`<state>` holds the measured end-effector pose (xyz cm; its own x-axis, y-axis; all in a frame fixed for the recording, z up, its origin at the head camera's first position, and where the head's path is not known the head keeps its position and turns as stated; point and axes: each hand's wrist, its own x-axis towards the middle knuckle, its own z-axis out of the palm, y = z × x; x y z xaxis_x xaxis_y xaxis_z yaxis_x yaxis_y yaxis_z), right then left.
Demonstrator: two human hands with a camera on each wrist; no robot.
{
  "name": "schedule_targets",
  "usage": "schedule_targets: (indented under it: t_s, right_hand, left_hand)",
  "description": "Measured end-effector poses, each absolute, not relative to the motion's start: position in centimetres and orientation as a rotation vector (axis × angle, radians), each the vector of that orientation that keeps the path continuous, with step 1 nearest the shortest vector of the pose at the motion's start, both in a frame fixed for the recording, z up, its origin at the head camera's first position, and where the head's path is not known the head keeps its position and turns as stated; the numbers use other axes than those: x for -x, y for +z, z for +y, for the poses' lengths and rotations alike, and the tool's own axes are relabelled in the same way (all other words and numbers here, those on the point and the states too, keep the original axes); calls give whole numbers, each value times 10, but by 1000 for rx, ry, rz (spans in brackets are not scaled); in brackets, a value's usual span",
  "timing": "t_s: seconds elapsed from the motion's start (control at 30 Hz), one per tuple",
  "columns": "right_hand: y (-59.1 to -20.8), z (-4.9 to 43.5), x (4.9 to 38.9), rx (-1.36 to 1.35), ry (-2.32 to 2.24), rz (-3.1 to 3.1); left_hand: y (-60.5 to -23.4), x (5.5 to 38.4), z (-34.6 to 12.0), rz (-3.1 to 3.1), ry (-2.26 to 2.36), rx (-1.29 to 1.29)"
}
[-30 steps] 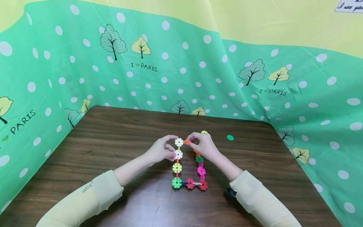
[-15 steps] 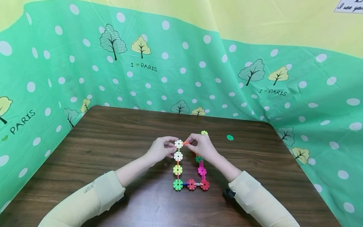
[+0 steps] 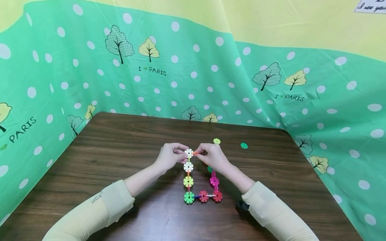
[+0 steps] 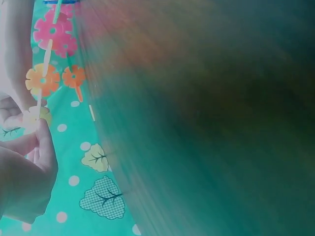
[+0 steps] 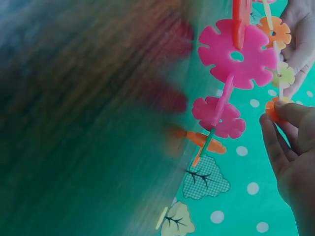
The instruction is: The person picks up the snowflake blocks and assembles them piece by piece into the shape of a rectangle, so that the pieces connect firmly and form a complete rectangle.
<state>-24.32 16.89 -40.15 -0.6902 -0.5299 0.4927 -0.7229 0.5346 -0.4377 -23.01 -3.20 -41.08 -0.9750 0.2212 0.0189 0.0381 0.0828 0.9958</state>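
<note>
Snowflake discs linked edge to edge form a U-shaped chain. At the far end of its left side is a white disc, which my left hand pinches from the left. My right hand pinches an orange disc, seen edge-on in the head view, right at that white disc's edge. Down the left side follow another white disc, a yellow disc and a green corner disc. Red discs line the near side. A pink disc is on the right side, whose far end my right hand hides.
On the dark wooden table, a loose yellow disc lies beyond my right hand. A loose green disc lies farther right. A green dotted curtain stands behind and beside the table.
My left thumb has moved from the second white disc up to the end one. My right hand has brought the orange disc left against the end white disc, now covering more of the right side.
</note>
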Motion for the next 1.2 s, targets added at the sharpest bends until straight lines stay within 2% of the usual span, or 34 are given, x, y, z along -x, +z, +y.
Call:
schedule_targets:
  t_s: [0.6, 0.87, 1.2]
  right_hand:
    - [-400, 174, 252, -1076, 853, -2485]
    - [-396, 200, 264, -997, 785, -2616]
    - [-409, 239, 287, -974, 734, -2716]
  left_hand:
    - [-412, 235, -36, 2247, 1959, -272]
    - [-413, 237, -41, 2271, 1894, -279]
    - [-414, 237, -42, 2326, 1840, -239]
